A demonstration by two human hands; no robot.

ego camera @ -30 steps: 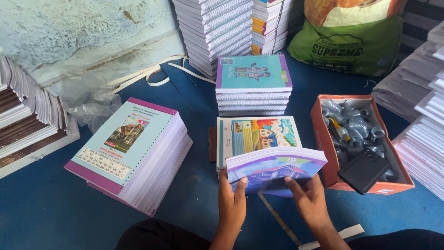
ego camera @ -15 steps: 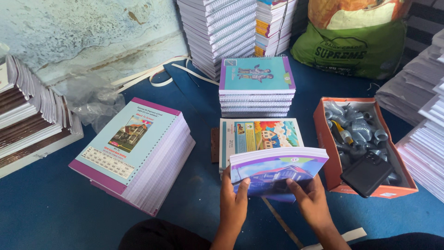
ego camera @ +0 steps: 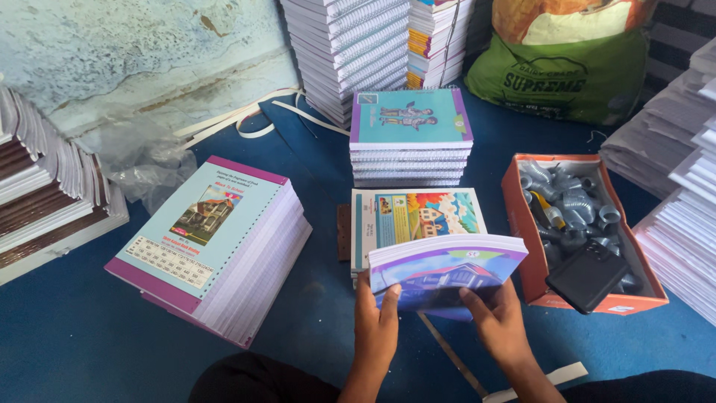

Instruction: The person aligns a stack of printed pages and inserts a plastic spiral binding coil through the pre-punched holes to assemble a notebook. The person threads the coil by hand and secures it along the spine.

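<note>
Both hands grip a thick notebook [ego camera: 447,270] with a purple and blue cover, raised on its near edge above the blue floor. My left hand [ego camera: 376,319] clasps its lower left corner, thumb on the cover. My right hand [ego camera: 498,319] holds the lower right part, fingers spread on the cover. Just behind it lies a flat notebook with a colourful house picture [ego camera: 418,215]. Farther back stands a short stack of notebooks with a teal cover [ego camera: 410,134].
A leaning pile of covers with a house photo [ego camera: 212,246] sits to the left. An orange box [ego camera: 526,231] of grey metal fittings with a black phone [ego camera: 588,275] is on the right. Tall paper stacks [ego camera: 350,45], a green sack [ego camera: 567,71], white strips [ego camera: 246,119].
The hands and the purple notebook have stayed almost in place; the view has shifted slightly, and the notebook is tilted a little more upright.
</note>
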